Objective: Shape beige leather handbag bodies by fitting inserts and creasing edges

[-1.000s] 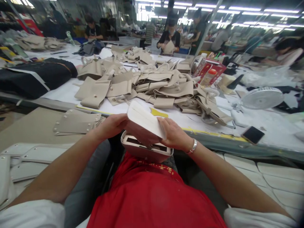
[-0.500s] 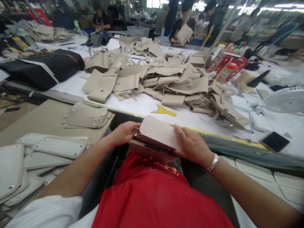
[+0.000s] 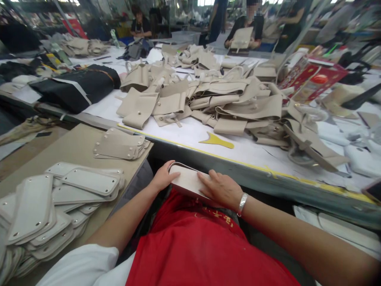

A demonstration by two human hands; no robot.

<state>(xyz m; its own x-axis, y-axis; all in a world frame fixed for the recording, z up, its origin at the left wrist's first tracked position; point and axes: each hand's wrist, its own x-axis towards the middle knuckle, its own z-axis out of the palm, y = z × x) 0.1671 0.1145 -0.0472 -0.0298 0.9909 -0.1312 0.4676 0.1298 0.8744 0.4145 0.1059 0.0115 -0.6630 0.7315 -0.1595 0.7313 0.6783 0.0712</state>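
A pale beige leather piece (image 3: 188, 179) with a rounded flap is held over the lap, just above the red apron (image 3: 205, 242). My left hand (image 3: 163, 176) grips its left end, thumb on the front face and fingers behind. Across its right part lies my right hand (image 3: 222, 190), fingers on the upper edge and face. The underside is hidden, and so is part of the right end. Beyond the hands runs the table edge, with a yellow flat tool (image 3: 218, 140) on the white surface.
Beige leather parts (image 3: 232, 103) are heaped across the table. A black bundle (image 3: 80, 87) lies at the left. White oval-ended panels (image 3: 89, 182) and beige panels (image 3: 119, 145) are stacked on a board (image 3: 74, 149). Farther back, a person (image 3: 244, 29) holds a beige piece.
The flap, raised before, now lies lower against the piece. My right hand has shifted left over it. The view has turned slightly right, and the person at the back holds the beige piece upright.
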